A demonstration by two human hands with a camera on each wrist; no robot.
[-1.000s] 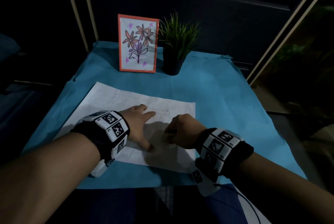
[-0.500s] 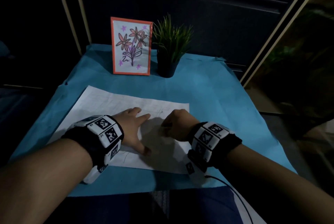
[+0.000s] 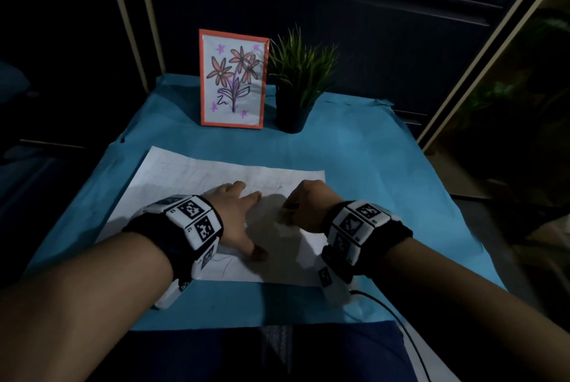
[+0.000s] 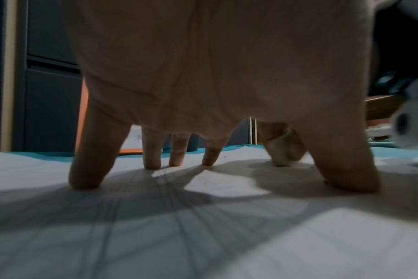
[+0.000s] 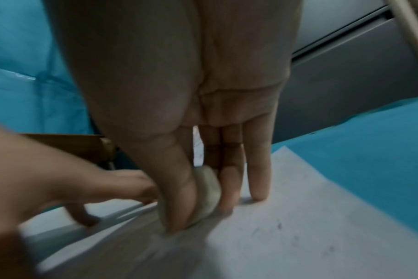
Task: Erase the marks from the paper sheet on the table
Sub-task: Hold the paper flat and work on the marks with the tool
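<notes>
White paper sheet (image 3: 197, 184) sits mid-frame on the blue cloth (image 3: 370, 165); left hand (image 3: 234, 215) presses it flat, fingers spread. Right hand (image 5: 191, 132) pinches a pale eraser (image 5: 209, 190) tight against the sheet, lower centre.

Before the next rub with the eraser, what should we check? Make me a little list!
1. Left hand pressing the white paper sheet flat with spread fingers: ok.
2. Small pale rounded eraser pinched firmly in the right hand: ok.
3. Eraser touching the paper: ok.
4. Marks left to rub: not ok, faint pencil marks remain near the eraser.
5. Paper lying smooth: not ok, it ripples between the two hands.
6. Orange-framed flower drawing and potted green plant clear of the hands: ok, they stand at the table's far edge.
</notes>
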